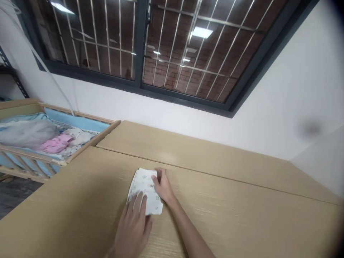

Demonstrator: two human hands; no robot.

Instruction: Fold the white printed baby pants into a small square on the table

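A folded white cloth (146,181) with a small green print lies on the wooden tabletop. My left hand (133,222) rests on its lower left part, palm down, fingers stretched out over the fabric. At the cloth's upper right edge is my right hand (163,186), its thumb on top of the fabric and its fingers curled at the edge and partly hidden, gripping it.
The wooden table (228,215) has a seam, with a second panel (188,147) behind it along the wall. On the left, a wooden crib (94,139) holds a pink cloth (57,143) and white netting (29,133). Above is a barred window (138,46).
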